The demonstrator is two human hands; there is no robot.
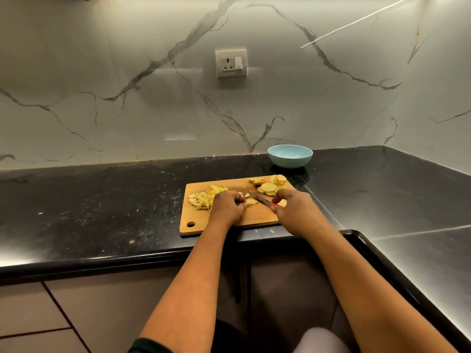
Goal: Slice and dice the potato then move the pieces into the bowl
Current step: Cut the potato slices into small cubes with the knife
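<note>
A wooden cutting board (pixel 254 217) lies on the black counter. Diced potato pieces (pixel 200 199) are heaped at the board's left end. Round potato slices (pixel 269 187) lie at its far right corner. My left hand (pixel 228 206) curls its fingers over some potato pieces (pixel 251 202) in the middle of the board. My right hand (pixel 293 207) grips a knife with a red handle; the knife blade (pixel 260 198) points left towards those pieces. A light blue bowl (pixel 290 155) stands behind the board by the wall, nothing visible in it.
The black counter (pixel 102 200) runs left and turns a corner on the right. A marble backsplash with a socket (pixel 231 62) rises behind. The counter's front edge passes just below the board, with cabinet fronts under it.
</note>
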